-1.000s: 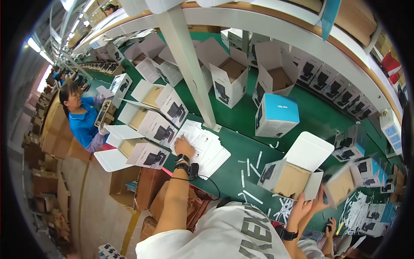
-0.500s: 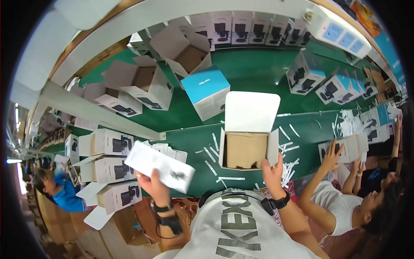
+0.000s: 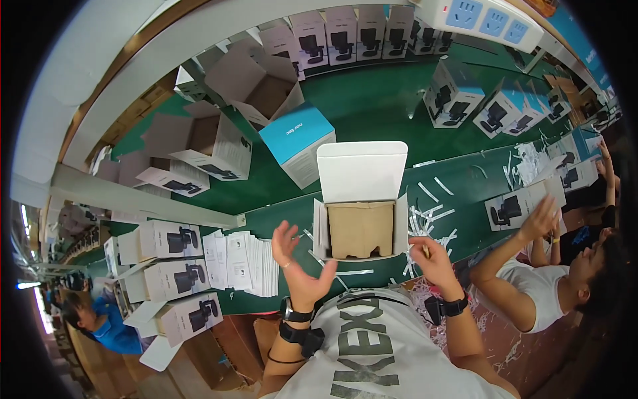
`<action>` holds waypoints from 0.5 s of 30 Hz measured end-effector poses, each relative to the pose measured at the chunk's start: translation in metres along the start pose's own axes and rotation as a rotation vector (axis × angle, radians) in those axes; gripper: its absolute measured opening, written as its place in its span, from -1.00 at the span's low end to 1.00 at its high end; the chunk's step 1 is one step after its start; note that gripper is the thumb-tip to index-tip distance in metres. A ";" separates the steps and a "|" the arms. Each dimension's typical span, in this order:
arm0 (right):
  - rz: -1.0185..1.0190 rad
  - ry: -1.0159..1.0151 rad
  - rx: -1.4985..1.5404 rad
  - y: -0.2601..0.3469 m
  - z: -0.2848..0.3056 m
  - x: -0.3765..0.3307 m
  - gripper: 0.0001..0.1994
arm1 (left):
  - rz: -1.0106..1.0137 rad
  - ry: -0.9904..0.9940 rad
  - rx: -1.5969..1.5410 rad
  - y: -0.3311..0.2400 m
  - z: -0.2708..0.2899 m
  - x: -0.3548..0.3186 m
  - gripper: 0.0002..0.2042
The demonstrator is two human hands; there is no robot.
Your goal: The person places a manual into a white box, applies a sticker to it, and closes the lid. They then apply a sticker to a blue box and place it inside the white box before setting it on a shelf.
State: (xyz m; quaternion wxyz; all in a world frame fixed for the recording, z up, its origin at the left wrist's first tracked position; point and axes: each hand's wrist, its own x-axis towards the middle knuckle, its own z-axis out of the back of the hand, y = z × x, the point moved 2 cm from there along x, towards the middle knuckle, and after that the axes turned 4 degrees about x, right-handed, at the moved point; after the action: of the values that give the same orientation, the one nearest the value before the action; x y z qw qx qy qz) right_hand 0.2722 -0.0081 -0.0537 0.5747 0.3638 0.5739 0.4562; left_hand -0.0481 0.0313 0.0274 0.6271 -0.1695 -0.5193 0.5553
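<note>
An open white box [image 3: 400, 233] stands in front of me on the green table, its lid [image 3: 362, 169] raised at the back. A brown cardboard insert [image 3: 361, 229] fills it, with notches cut along its near edge. My left hand [image 3: 302, 276] is raised just left of the box, palm turned up and fingers spread, holding nothing. Beside the box's near right corner is my right hand [image 3: 435, 266], its fingers loosely bent and the thumb apart; nothing shows in it. White leaflets [image 3: 242, 266] lie in stacks left of my left hand.
Printed cartons [image 3: 179, 276] stand at the left, with more open boxes [image 3: 222, 146] behind. A blue-topped box [image 3: 299, 136] sits beyond the white box. Paper strips [image 3: 428, 219] litter the table at right, near a co-worker's hand [image 3: 541, 216] on a carton. A power strip [image 3: 488, 23] hangs above.
My left hand has let go of the white printed item and moved right, toward the box. White leaflets show more fully at left. My right hand has come slightly off the box corner.
</note>
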 end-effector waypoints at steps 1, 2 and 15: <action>-0.004 -0.009 0.003 0.001 0.000 0.000 -0.59 | 0.126 0.017 -0.139 0.002 0.000 -0.001 -0.22; 0.007 -0.073 0.077 0.017 -0.004 0.005 -0.62 | 0.128 0.017 -0.135 0.008 -0.001 -0.002 -0.22; 0.278 -0.330 -0.177 0.064 -0.065 0.039 -0.64 | -0.308 0.576 0.360 -0.027 -0.037 0.019 -0.09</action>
State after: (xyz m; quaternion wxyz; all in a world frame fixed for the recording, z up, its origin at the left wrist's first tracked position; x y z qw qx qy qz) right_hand 0.1985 0.0420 -0.0108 0.6219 0.4574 0.3741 0.5139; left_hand -0.0063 0.0524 0.0425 0.8435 -0.1256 -0.2352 0.4663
